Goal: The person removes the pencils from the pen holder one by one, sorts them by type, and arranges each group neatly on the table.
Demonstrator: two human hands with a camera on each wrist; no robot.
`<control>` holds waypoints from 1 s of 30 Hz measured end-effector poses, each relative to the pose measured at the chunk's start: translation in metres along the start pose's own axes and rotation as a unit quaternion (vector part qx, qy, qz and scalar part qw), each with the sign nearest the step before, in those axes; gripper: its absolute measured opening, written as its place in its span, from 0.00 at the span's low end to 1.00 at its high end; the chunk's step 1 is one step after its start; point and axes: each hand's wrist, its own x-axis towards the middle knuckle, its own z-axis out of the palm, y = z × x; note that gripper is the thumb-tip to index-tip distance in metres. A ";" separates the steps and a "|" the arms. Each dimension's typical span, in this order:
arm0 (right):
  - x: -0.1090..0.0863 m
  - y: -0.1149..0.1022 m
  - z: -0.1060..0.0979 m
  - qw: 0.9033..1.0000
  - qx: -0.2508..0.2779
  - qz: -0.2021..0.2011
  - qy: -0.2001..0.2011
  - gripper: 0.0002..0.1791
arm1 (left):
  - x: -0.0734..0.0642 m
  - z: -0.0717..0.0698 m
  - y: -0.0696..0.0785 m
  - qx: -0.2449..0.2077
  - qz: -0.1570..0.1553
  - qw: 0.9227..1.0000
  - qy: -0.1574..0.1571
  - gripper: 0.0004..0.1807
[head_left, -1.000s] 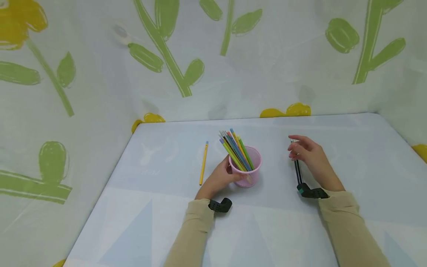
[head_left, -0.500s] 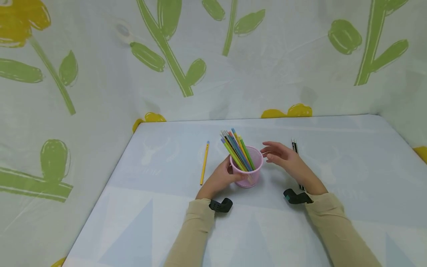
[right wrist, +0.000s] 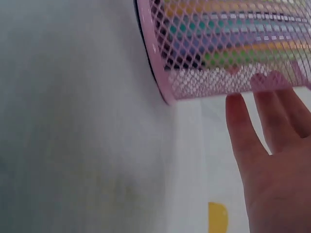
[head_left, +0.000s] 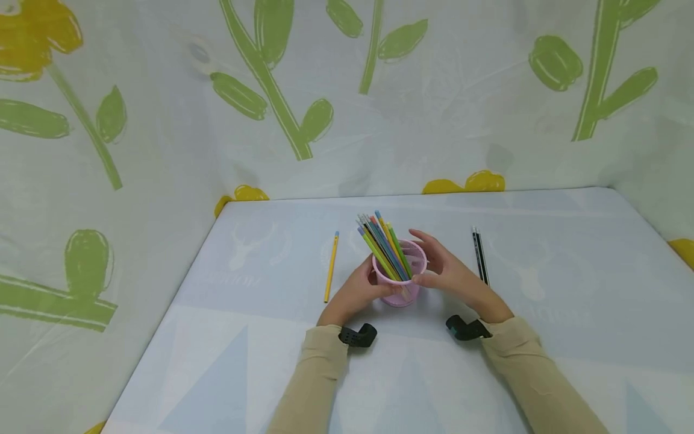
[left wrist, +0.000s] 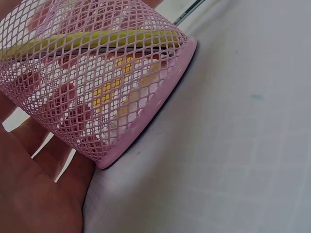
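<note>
A pink mesh pencil cup (head_left: 401,296) stands upright on the table between both hands. Several coloured pencils (head_left: 386,247) lean to the left inside it. My left hand (head_left: 355,292) grips the cup's left side, its thumb across the front; in the left wrist view its fingers curve behind the mesh (left wrist: 131,92). On the other side, my right hand (head_left: 452,274) holds the cup, thumb at the front rim and fingers around the far right side. Fingertips (right wrist: 235,104) touch the mesh in the right wrist view.
A yellow pencil (head_left: 331,267) with a blue end lies on the table left of the cup. Dark pencils (head_left: 480,256) lie side by side to the right, partly hidden by the right forearm. A flower-patterned wall (head_left: 434,132) rises at the table's back edge.
My right hand has let go of the dark pencils on the right and moved left to the pencil cup. The left hand has stayed on the cup.
</note>
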 end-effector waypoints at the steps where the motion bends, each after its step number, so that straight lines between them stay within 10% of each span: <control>1: 0.001 0.000 0.002 1.000 -0.003 -0.002 -0.002 0.43 | -0.001 0.000 0.000 -0.003 0.000 1.000 -0.001 0.38; 19: 0.003 0.000 0.018 0.999 -0.046 0.006 0.027 0.43 | -0.011 -0.007 0.024 -0.040 0.035 0.997 -0.063 0.44; 30: 0.004 0.001 0.018 0.998 -0.046 0.024 0.029 0.44 | -0.010 -0.001 0.031 -0.013 0.010 0.996 0.083 0.28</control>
